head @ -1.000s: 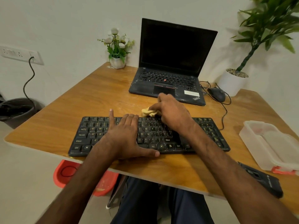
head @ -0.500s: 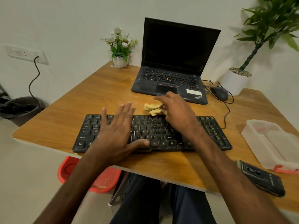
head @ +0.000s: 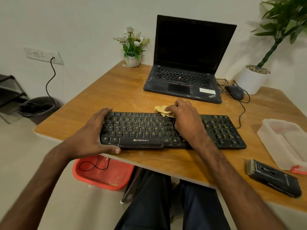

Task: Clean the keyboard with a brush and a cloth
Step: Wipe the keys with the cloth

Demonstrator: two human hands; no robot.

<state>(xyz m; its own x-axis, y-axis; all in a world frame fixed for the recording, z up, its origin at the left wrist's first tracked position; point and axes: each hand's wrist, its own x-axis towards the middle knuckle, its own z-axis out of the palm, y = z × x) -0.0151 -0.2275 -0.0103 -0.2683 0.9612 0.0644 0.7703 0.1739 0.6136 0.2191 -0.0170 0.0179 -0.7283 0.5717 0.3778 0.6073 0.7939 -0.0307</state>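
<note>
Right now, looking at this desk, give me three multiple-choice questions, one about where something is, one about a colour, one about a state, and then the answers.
1. Where does the brush lie?
A. on the laptop
B. on the table's near right part
C. in the red tub

2. What colour is the cloth?
A. yellow
B. blue
C. white

3. What is the left hand doing?
A. holding the brush
B. gripping the keyboard's left end
C. resting on the mouse

Answers:
1 B: it lies on the table beside the plastic container.
2 A: yellow folds show under the right hand.
3 B: its fingers wrap the keyboard.
</note>
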